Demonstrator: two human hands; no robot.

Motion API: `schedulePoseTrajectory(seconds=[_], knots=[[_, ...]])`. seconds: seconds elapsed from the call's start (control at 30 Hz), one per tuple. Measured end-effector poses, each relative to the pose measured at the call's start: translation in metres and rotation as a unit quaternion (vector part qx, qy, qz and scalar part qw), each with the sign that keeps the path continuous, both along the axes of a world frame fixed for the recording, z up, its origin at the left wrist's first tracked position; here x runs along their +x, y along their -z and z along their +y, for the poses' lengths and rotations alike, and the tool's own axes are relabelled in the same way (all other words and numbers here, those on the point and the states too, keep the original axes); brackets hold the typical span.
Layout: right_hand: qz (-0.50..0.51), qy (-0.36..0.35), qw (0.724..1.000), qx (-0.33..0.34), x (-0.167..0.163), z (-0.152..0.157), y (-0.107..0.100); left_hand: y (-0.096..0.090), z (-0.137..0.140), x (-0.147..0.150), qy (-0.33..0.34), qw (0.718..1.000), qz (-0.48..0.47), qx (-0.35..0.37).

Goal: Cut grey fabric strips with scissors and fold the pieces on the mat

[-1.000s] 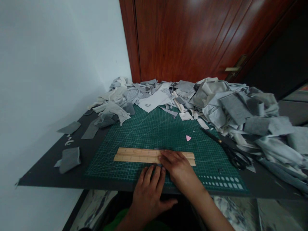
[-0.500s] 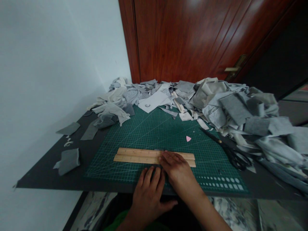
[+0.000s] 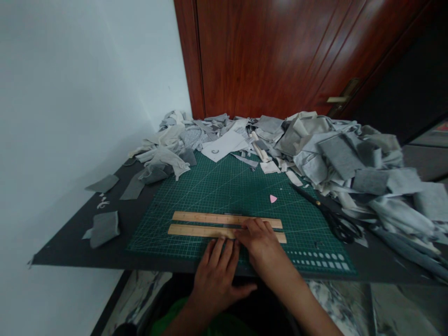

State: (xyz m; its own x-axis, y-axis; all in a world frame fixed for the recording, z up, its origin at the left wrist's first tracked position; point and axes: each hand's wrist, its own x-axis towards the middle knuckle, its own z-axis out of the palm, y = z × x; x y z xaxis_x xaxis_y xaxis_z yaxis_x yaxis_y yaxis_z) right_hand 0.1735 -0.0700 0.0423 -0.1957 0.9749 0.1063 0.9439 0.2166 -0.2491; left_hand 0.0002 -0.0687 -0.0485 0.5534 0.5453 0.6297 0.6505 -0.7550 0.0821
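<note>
Two wooden rulers lie side by side on a green cutting mat (image 3: 217, 186), the far ruler (image 3: 199, 217) and the near ruler (image 3: 196, 230), with a narrow strip of mat between them. My right hand (image 3: 261, 240) is over their right half, its bent fingers gripping at the near ruler and the gap; its fingertips are partly hidden. My left hand (image 3: 217, 270) lies palm down with its fingers stretched forward, the tips at the near ruler's front edge. A small piece of something pale shows behind the far ruler, too small to name.
Black scissors (image 3: 327, 214) lie on the mat's right side. A pink triangular piece (image 3: 273, 199) rests behind the rulers. Grey and white fabric scraps (image 3: 339, 154) are heaped at the back and right. A folded grey cloth piece (image 3: 105, 228) lies at left, near the wall.
The two rulers lay edge to edge before; now a gap separates them. My right hand's fingers have drawn back and bent more. My left hand has barely moved.
</note>
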Motion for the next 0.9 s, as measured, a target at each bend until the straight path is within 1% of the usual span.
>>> schedulePoseTrajectory(seconds=[0.13, 0.27, 0.43, 0.6, 0.77, 0.9], knots=[[0.009, 0.001, 1.000, -0.002, 0.002, -0.001, 0.002, -0.002, 0.001, 0.000, 0.001, 1.000, -0.004, 0.010], [0.023, -0.005, 1.000, 0.000, 0.004, -0.002, 0.005, -0.009, 0.004, 0.000, 0.016, 0.999, 0.013, 0.033], [0.037, -0.001, 0.999, -0.016, 0.004, -0.002, 0.004, -0.015, 0.007, -0.001, 0.033, 0.998, 0.044, 0.022], [0.058, -0.010, 0.998, -0.022, 0.007, -0.001, 0.005, -0.012, 0.007, -0.001, 0.040, 0.998, 0.039, 0.024], [0.072, -0.004, 0.997, -0.015, 0.008, 0.001, 0.006, -0.009, 0.008, -0.001, 0.038, 0.999, 0.026, 0.028], [0.091, 0.002, 0.996, -0.011, 0.008, 0.001, 0.006, -0.007, 0.007, -0.001, 0.039, 0.999, 0.016, 0.016]])
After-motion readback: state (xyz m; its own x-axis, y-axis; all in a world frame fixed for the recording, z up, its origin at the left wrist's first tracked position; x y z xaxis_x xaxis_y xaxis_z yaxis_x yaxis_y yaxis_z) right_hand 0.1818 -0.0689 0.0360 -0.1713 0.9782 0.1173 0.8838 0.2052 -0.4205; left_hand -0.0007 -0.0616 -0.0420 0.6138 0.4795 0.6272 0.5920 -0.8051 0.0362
